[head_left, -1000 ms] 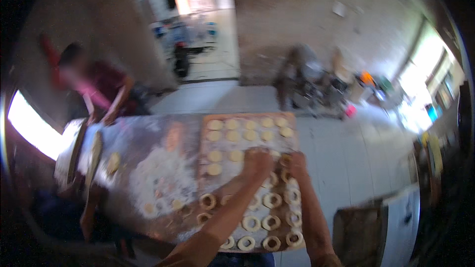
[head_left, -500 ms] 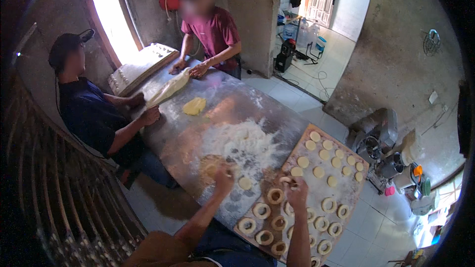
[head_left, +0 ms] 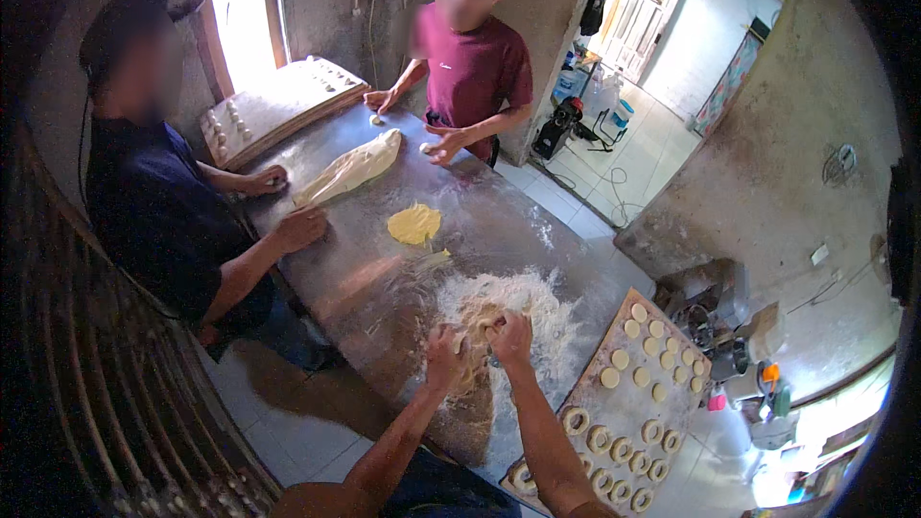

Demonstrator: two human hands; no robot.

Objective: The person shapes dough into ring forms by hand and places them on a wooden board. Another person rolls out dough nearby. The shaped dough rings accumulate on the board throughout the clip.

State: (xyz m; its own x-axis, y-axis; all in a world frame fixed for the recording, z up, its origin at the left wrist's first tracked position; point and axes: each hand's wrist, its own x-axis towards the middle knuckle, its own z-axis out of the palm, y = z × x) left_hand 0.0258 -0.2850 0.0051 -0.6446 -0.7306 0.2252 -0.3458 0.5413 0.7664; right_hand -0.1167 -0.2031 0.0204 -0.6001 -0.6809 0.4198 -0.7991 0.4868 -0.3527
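Note:
My left hand [head_left: 444, 357] is curled over the floury patch on the metal table [head_left: 360, 288], with what its fingers hold hard to make out. Just to its right my right hand [head_left: 508, 336] is closed on a pale piece of dough [head_left: 491, 331], amid loose white flour [head_left: 542, 317]. Beside both hands, on the right, lies a wooden board [head_left: 604, 408] with several flat dough rounds [head_left: 620, 359] in its far part and several dough rings [head_left: 599, 438] in its near part. A yellow dough patch [head_left: 413, 223] lies farther up the table.
A co-worker in dark blue [head_left: 153, 211] at the left and one in maroon [head_left: 475, 67] across handle a long dough roll [head_left: 345, 168] and small pieces. Stacked boards [head_left: 273, 101] sit by the window. Buckets and containers [head_left: 734, 355] stand at the right; a doorway is behind.
My hands have moved left, off the board onto the flour on the metal table and close together. The view has swung toward the co-workers, whose hands have shifted slightly.

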